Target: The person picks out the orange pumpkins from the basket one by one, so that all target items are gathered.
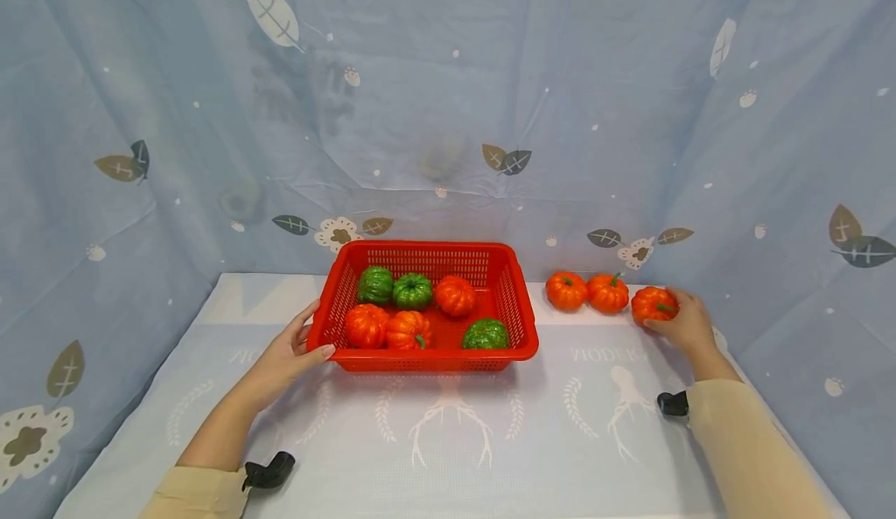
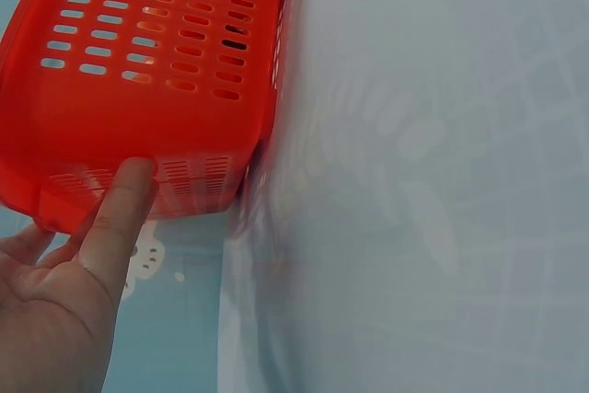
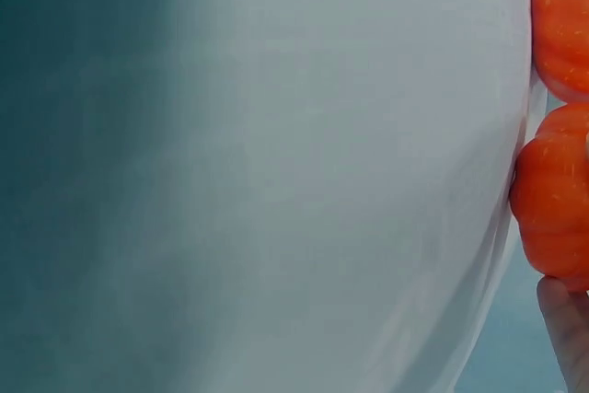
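A red plastic basket (image 1: 434,362) with slotted walls stands on the table. Inside it lie several small pumpkins, among them a green pumpkin (image 1: 413,292) and an orange pumpkin (image 1: 456,296). My left hand (image 1: 290,355) holds the basket's left end, thumb near the front corner and fingers at the rim; the left wrist view shows that thumb (image 2: 124,204) against the red wall. Far to the right, my right hand (image 1: 689,324) grips an orange pumpkin (image 1: 651,305) from its right side, thumb in front and fingers behind. The right wrist view shows only a fingertip against this pumpkin (image 3: 557,200).
Two more orange pumpkins, one (image 1: 566,291) beside the other (image 1: 607,293), sit between the basket and my right hand near the table's back edge. A pale patterned cloth (image 1: 448,441) covers the table. Blue printed curtains (image 1: 434,114) enclose the back and sides.
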Available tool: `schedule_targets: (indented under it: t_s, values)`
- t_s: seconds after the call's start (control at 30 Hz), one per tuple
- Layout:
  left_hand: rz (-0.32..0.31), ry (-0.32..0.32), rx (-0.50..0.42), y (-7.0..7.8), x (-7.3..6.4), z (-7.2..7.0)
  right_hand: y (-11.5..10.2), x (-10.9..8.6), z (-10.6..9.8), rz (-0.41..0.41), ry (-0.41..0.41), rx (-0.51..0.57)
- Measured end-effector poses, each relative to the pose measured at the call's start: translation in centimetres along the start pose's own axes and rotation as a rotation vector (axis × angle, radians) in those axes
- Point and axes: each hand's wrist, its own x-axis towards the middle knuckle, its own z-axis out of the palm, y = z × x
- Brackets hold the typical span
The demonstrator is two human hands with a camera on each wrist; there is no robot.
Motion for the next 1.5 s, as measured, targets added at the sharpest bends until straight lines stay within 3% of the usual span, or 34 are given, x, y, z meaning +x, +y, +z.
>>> schedule_targets:
  t_s: [0.2, 0.4, 0.7, 1.5]
  values:
    - [0.004, -0.005, -0.009, 0.0, -0.1, 0.1, 0.0, 0.3, 0.0, 0.129, -0.007, 0.054]
    - [0.005, -0.005, -0.001, 0.1, -0.1, 0.0, -0.4, 0.9, 0.2, 0.162, -0.009, 0.034]
    - [0.004, -0.012, -0.008, 0.5, -0.2, 0.0, -0.4, 1.3, 0.5, 0.315, -0.033, 0.117]
    - [-0.006, -0.007, -0.009, 0.4, -0.1, -0.1, -1.2, 1.7, 1.3, 0.378, 0.035, 0.170]
